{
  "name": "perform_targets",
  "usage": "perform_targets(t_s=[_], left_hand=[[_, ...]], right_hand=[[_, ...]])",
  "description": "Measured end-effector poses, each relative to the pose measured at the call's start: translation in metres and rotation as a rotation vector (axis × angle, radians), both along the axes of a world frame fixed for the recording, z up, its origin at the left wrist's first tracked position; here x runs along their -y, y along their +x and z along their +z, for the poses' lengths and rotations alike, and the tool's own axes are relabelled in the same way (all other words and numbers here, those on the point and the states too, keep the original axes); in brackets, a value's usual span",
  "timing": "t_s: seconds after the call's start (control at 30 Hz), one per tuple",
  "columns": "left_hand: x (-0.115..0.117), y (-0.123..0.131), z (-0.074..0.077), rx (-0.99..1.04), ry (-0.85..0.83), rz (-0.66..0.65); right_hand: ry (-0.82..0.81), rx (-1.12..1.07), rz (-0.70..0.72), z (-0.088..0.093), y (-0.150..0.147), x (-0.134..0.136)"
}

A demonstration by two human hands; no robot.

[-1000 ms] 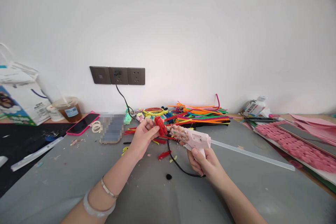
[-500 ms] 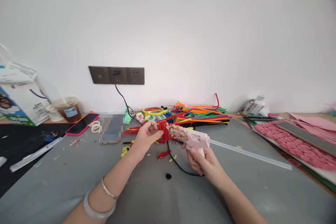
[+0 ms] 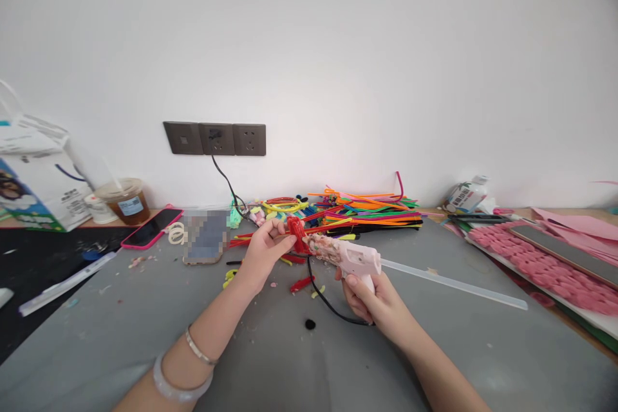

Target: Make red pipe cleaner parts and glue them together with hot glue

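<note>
My left hand (image 3: 263, 251) is closed on a small red pipe-cleaner piece (image 3: 296, 235), held just above the grey table (image 3: 270, 360). My right hand (image 3: 369, 299) grips the handle of a pink hot glue gun (image 3: 348, 256) whose nozzle points left and touches the red piece. A long clear glue stick (image 3: 454, 284) juts out of the gun's back to the right. The gun's black cord (image 3: 328, 306) loops under my hands and runs up to a wall socket (image 3: 215, 138).
A heap of coloured pipe cleaners (image 3: 357, 211) lies behind my hands against the wall. Two phones (image 3: 152, 227) (image 3: 206, 237), a lidded drink cup (image 3: 125, 201) and a carton (image 3: 36, 190) are at the left. Pink foam pieces (image 3: 541, 267) and sheets fill the right.
The glue gun has shifted slightly left and down, its nozzle pressed closer to the red piece. My left hand has turned the red piece a little.
</note>
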State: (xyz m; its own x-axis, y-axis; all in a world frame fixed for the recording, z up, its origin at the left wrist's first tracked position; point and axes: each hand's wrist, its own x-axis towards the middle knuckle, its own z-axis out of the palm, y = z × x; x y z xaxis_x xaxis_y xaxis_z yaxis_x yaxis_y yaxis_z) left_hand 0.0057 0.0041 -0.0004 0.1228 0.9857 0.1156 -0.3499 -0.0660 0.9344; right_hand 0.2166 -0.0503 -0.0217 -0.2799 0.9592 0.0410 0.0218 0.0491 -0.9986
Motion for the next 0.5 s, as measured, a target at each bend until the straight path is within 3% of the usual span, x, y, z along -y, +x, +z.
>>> perform_targets(t_s=[0.17,0.27,0.5], left_hand=[[-0.003,-0.004,-0.005,0.004,0.039,0.036],[-0.004,-0.004,-0.006,0.021,0.033,0.059],[-0.003,-0.003,0.001,0.091,-0.016,0.069]], right_hand=[[-0.006,-0.025,-0.004,-0.003,0.003,0.001],[0.032,-0.153,-0.053,-0.006,0.007,0.004],[0.075,-0.601,-0.458,-0.004,0.029,0.017]])
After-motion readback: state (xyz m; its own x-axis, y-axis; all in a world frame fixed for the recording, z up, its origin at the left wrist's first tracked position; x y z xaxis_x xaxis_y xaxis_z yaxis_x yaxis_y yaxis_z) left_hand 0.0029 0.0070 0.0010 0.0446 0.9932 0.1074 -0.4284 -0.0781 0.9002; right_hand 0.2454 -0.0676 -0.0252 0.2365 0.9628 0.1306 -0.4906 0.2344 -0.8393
